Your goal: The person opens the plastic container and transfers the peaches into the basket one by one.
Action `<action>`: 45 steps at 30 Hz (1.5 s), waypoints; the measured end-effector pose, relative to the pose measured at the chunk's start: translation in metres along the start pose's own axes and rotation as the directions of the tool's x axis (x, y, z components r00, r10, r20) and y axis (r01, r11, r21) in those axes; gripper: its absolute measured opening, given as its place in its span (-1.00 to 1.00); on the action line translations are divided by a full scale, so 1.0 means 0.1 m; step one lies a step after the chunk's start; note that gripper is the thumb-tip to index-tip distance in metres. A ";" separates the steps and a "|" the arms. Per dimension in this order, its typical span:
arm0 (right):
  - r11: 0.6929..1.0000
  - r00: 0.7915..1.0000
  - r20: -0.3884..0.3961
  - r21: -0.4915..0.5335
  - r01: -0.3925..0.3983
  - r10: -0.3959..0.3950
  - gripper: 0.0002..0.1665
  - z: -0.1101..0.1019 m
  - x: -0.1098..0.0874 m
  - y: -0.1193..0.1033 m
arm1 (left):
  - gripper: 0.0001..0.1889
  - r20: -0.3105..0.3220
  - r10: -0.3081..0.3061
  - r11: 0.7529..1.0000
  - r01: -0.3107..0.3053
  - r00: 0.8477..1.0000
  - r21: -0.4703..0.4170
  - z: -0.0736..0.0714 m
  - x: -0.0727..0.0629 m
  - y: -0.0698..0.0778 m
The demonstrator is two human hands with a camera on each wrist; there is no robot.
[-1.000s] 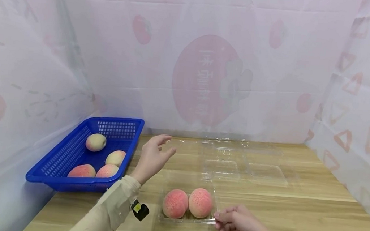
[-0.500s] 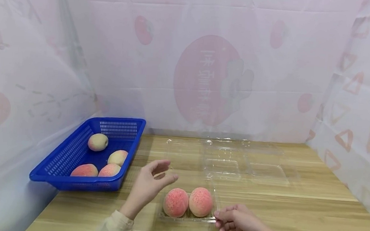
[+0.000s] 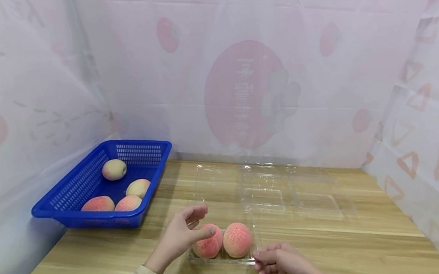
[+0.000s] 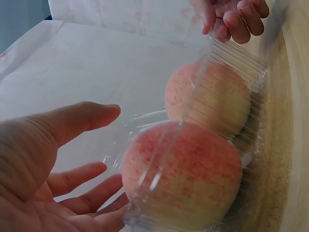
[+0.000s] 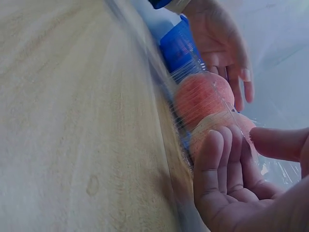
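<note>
Two pink-and-cream peaches lie side by side in the front of a clear plastic clamshell box (image 3: 225,261) near the table's front. My left hand (image 3: 181,235) reaches over the box's left side, fingers apart, overlapping the left peach (image 3: 211,246) in the head view. In the left wrist view its thumb (image 4: 91,116) and fingers are spread in front of the near peach (image 4: 183,179), with nothing between them. My right hand (image 3: 287,265) pinches the box's front right corner between thumb and fingers, beside the right peach (image 3: 237,240).
A blue plastic basket (image 3: 85,219) on the left holds several peaches, one of them (image 3: 114,169) at the back. Clear plastic boxes (image 3: 309,202) stand at the back right of the wooden table (image 3: 349,259). Printed white cloth (image 3: 323,98) walls off the back and both sides.
My left hand has come from beside the basket, forward and down to the left peach. The right hand keeps its pinch on the box corner; the peaches stay put.
</note>
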State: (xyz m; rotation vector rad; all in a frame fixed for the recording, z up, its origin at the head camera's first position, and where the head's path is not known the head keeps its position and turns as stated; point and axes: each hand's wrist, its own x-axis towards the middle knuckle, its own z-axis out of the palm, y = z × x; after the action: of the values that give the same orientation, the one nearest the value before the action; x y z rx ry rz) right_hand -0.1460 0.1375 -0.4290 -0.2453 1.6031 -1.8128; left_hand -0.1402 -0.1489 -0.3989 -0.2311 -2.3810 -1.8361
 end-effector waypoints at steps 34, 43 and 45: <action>0.983 0.994 0.113 0.183 -0.030 0.010 -0.85 -0.07 0.04 0.10 | -0.22 0.291 0.078 0.920 -0.182 0.953 0.347 0.01 0.07 -0.14; 0.980 0.993 0.111 0.191 -0.053 0.032 -0.86 -0.07 0.06 0.09 | -0.24 0.299 0.078 0.888 -0.202 0.951 0.412 0.01 0.07 -0.13; 0.980 0.994 0.108 0.192 -0.053 0.033 -0.86 -0.07 0.06 0.09 | -0.24 0.295 0.074 0.883 -0.201 0.952 0.425 0.00 0.07 -0.13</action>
State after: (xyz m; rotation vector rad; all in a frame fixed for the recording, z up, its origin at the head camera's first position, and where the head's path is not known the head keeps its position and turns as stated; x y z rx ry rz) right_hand -0.1510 0.1390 -0.4406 -0.2095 1.3391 -1.8767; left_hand -0.1498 -0.1513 -0.4099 -0.6173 -2.8044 -1.2027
